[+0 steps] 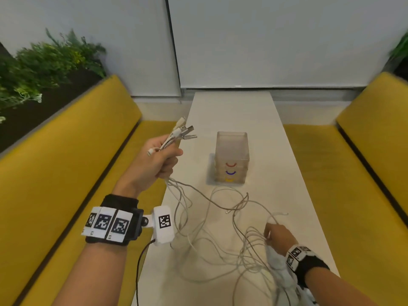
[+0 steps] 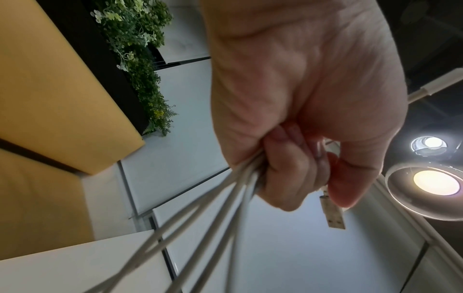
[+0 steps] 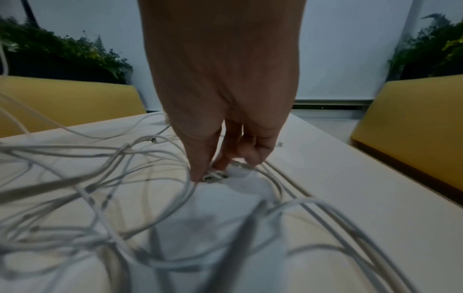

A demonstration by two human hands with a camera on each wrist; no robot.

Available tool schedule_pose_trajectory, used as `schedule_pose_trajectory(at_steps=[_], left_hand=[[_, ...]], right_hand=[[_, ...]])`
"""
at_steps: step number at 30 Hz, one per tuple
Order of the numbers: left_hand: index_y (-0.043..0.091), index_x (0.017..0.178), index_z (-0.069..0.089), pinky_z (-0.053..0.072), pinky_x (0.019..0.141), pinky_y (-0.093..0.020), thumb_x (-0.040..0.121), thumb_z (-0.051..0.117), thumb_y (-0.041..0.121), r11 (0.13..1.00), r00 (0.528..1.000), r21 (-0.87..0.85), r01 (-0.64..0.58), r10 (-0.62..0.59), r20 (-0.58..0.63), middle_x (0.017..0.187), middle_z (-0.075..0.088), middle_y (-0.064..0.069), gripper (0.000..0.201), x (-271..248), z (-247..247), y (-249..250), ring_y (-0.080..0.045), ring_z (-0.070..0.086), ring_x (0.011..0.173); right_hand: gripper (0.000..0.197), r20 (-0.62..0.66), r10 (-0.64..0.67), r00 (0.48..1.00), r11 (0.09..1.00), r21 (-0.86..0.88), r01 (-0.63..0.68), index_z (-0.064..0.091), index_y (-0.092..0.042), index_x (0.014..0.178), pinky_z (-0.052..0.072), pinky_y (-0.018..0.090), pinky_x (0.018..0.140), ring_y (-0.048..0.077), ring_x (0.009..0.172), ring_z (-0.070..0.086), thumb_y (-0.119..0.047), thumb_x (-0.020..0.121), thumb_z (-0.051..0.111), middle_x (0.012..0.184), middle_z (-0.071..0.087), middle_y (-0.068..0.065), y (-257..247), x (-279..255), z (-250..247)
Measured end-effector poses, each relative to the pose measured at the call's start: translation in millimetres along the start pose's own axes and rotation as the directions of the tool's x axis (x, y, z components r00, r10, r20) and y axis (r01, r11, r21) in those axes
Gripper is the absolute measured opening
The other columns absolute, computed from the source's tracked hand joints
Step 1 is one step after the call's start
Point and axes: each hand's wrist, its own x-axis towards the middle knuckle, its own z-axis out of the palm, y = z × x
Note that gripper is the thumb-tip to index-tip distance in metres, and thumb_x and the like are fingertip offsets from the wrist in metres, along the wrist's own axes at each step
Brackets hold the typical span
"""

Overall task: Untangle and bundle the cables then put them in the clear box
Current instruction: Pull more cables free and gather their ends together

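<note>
Several white cables [image 1: 212, 246] lie tangled on the near half of the white table [image 1: 260, 120]. My left hand [image 1: 162, 161] is raised over the table's left edge and grips a bunch of cable ends, with USB plugs [image 1: 186, 131] sticking out above the fist. The left wrist view shows the curled fingers [image 2: 293, 170] around the cables [image 2: 213, 214] and one USB plug [image 2: 332, 214] poking out. My right hand [image 1: 276, 236] is low at the near right, pinching a cable connector [image 3: 214, 176] in the tangle [image 3: 100, 198]. The clear box [image 1: 231, 157] stands upright at mid-table, apart from both hands.
Yellow benches [image 1: 72, 155] [image 1: 357, 164] run along both sides of the table. Green plants [image 1: 42, 62] sit behind the left bench. A white wall closes the far end. Ceiling lamps [image 2: 435, 182] show in the left wrist view.
</note>
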Motion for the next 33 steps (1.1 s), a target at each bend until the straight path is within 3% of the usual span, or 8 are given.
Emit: schedule_pose_trajectory(at_steps=[3, 9, 16, 19, 24, 28, 30, 33], left_hand=[[0.019, 0.071, 0.036, 0.018, 0.039, -0.019, 0.095, 0.049, -0.006, 0.998, 0.997, 0.041, -0.040, 0.042, -0.066, 0.052, 0.025, 0.007, 0.037, 0, -8, 4, -0.011, 0.018, 0.043], [0.016, 0.085, 0.045, 0.019, 0.039, -0.021, 0.097, 0.053, 0.008, 0.994, 0.983, -0.048, -0.101, 0.092, -0.159, 0.054, 0.023, 0.005, 0.017, 3, -16, 14, -0.011, 0.016, 0.045], [0.010, 0.092, 0.048, 0.012, 0.043, -0.028, 0.103, 0.048, 0.019, 0.997, 0.996, -0.072, -0.018, 0.012, -0.091, 0.058, 0.020, 0.001, 0.014, 14, 20, 0, -0.015, 0.014, 0.050], [0.012, 0.081, 0.047, 0.014, 0.042, -0.024, 0.103, 0.049, 0.020, 0.999, 0.996, -0.046, 0.013, -0.017, -0.092, 0.059, 0.021, 0.000, 0.023, 20, 27, -7, -0.013, 0.016, 0.049], [0.012, 0.076, 0.054, 0.020, 0.047, -0.027, 0.105, 0.049, 0.027, 0.999, 0.998, -0.027, -0.042, 0.040, -0.050, 0.057, 0.027, -0.002, 0.033, 26, 52, -15, -0.013, 0.020, 0.048], [0.010, 0.099, 0.071, 0.023, 0.050, -0.031, 0.104, 0.048, 0.032, 0.994, 0.993, -0.038, -0.106, 0.107, 0.038, 0.059, 0.026, -0.003, 0.032, 27, 81, -16, -0.014, 0.024, 0.051], [0.015, 0.113, 0.072, 0.025, 0.050, -0.028, 0.103, 0.050, 0.034, 0.992, 0.990, -0.049, -0.118, 0.121, 0.077, 0.060, 0.025, 0.003, 0.031, 25, 95, -15, -0.012, 0.025, 0.051], [0.007, 0.107, 0.069, 0.029, 0.049, -0.025, 0.103, 0.053, 0.027, 0.983, 0.978, -0.064, -0.173, 0.179, 0.108, 0.058, 0.030, 0.010, 0.027, 23, 113, -11, -0.010, 0.028, 0.049]], right_hand=[[0.009, -0.036, 0.061, 0.997, 0.998, 0.016, -0.060, 0.056, -0.030, 0.088, 0.048, 0.032, 0.087, 0.020, 0.105, 0.060, -0.029, 0.084, 0.064, 0.102, 0.068, 0.000, 5, -4, -6], [0.007, -0.402, 0.159, 0.901, 0.783, 0.608, 0.133, 0.072, -0.012, 0.086, 0.044, 0.019, 0.064, 0.015, 0.073, 0.066, -0.007, 0.081, 0.074, 0.076, 0.070, -0.001, -8, -16, -83], [0.038, -0.424, 0.145, 0.894, 0.026, 0.905, 0.425, 0.072, -0.008, 0.090, 0.053, 0.027, 0.077, 0.013, 0.077, 0.061, -0.031, 0.062, 0.081, 0.081, 0.069, 0.002, -65, -56, -195], [0.022, -0.430, 0.125, 0.894, -0.166, 0.879, 0.446, 0.070, -0.008, 0.090, 0.050, 0.030, 0.084, 0.012, 0.078, 0.059, -0.021, 0.072, 0.074, 0.082, 0.065, -0.001, -78, -76, -225], [0.023, -0.527, 0.050, 0.848, -0.098, 0.843, 0.529, 0.067, -0.013, 0.100, 0.054, 0.047, 0.097, 0.031, 0.103, 0.068, -0.028, 0.084, 0.063, 0.091, 0.072, 0.008, -98, -99, -254], [0.038, -0.564, -0.130, 0.815, -0.013, 0.823, 0.568, 0.063, -0.025, 0.126, 0.062, 0.041, 0.073, 0.021, 0.061, 0.065, -0.033, 0.090, 0.055, 0.075, 0.056, 0.005, -122, -110, -262], [0.041, -0.551, -0.209, 0.808, 0.024, 0.823, 0.567, 0.055, -0.028, 0.136, 0.047, 0.028, 0.051, 0.013, 0.051, 0.042, -0.030, 0.095, 0.050, 0.070, 0.040, 0.002, -132, -111, -259], [0.029, -0.480, -0.360, 0.800, 0.126, 0.824, 0.552, 0.059, -0.030, 0.127, 0.027, 0.024, 0.053, 0.009, 0.058, 0.031, -0.021, 0.103, 0.043, 0.073, 0.041, -0.002, -145, -107, -252]])
